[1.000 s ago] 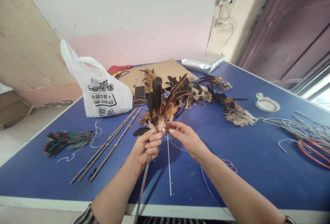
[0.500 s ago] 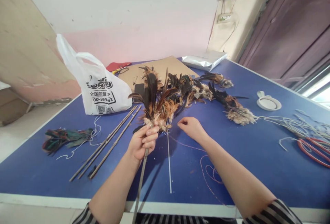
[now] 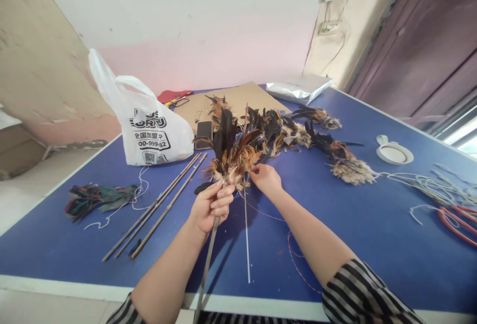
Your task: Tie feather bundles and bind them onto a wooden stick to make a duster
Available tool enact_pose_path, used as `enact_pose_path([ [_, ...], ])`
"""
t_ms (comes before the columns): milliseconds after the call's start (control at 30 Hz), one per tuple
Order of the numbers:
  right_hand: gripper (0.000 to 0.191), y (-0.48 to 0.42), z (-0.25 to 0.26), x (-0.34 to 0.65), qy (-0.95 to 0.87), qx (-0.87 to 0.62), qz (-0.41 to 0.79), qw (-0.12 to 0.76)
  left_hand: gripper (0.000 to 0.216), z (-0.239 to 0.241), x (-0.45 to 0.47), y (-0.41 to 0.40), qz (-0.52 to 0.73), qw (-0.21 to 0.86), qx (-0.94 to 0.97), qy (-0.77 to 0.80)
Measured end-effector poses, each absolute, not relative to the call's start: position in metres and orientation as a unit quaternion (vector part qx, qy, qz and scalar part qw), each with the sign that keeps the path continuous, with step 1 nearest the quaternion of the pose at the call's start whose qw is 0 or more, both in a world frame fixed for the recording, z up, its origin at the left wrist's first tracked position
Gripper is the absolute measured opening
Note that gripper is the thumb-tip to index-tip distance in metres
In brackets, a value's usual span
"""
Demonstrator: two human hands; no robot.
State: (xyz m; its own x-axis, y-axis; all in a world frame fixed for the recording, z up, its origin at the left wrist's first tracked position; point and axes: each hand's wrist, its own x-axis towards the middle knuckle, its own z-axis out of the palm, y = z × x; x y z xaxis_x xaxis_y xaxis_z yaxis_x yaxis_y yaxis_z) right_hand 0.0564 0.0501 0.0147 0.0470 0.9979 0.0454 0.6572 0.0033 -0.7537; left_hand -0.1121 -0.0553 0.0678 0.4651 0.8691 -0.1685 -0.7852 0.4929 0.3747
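My left hand (image 3: 213, 204) is closed around a thin bamboo stick (image 3: 208, 264) and the base of a feather bundle (image 3: 231, 157) at its top end. The feathers are black and orange-brown with pale fluffy bases. At the bundle's right edge is my right hand (image 3: 265, 177), its thumb and forefinger pinched together. What lies between those fingertips, if anything, is too small to tell. A thin pinkish thread (image 3: 292, 244) trails from below the bundle over the blue table (image 3: 335, 264).
Bamboo sticks (image 3: 160, 204) and a dark green feather bunch (image 3: 100, 197) lie left. A white plastic bag (image 3: 152, 125) and phone (image 3: 203, 134) stand behind. More feather bunches (image 3: 350, 165), a tape roll (image 3: 395, 152), white string (image 3: 417, 185) and red-handled scissors (image 3: 458, 222) lie right.
My right hand has moved left, up to the feather bundle's right edge. My left hand keeps its grip on the stick. The view has shifted slightly.
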Motion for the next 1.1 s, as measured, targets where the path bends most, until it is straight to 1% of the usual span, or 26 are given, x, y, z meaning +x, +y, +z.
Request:
enact_pose_path([
  [133,0.009,0.048,0.016,0.063,-0.609,-0.624,0.343,0.349,0.012,0.066,-0.111,-0.055,0.484,0.853,0.121,0.153],
  [300,0.017,0.032,0.025,0.075,-0.535,-0.578,0.481,0.386,0.015,0.062,-0.11,-0.053,0.48,0.853,0.127,0.161],
  [400,0.016,0.014,0.033,0.08,-0.43,-0.49,0.612,0.448,0.017,0.06,-0.108,-0.051,0.482,0.85,0.139,0.16],
  [467,0.021,0.002,0.039,0.082,-0.327,-0.406,0.696,0.493,0.019,0.058,-0.106,-0.05,0.484,0.847,0.147,0.162],
  [533,0.026,-0.008,0.045,0.081,-0.267,-0.352,0.736,0.513,0.021,0.056,-0.105,-0.05,0.487,0.843,0.155,0.169],
  [667,0.029,-0.024,0.055,0.072,-0.272,-0.329,0.754,0.5,0.019,0.053,-0.102,-0.049,0.492,0.83,0.179,0.191],
  [767,0.032,-0.031,0.058,0.062,-0.301,-0.354,0.744,0.481,0.012,0.051,-0.099,-0.05,0.492,0.819,0.206,0.21],
  [867,0.033,-0.032,0.056,0.053,-0.313,-0.391,0.72,0.48,0.007,0.051,-0.095,-0.051,0.498,0.799,0.237,0.241],
  [1100,0.032,-0.031,0.052,0.046,-0.357,-0.428,0.679,0.478,0.019,0.052,-0.089,-0.053,0.511,0.759,0.268,0.301],
])
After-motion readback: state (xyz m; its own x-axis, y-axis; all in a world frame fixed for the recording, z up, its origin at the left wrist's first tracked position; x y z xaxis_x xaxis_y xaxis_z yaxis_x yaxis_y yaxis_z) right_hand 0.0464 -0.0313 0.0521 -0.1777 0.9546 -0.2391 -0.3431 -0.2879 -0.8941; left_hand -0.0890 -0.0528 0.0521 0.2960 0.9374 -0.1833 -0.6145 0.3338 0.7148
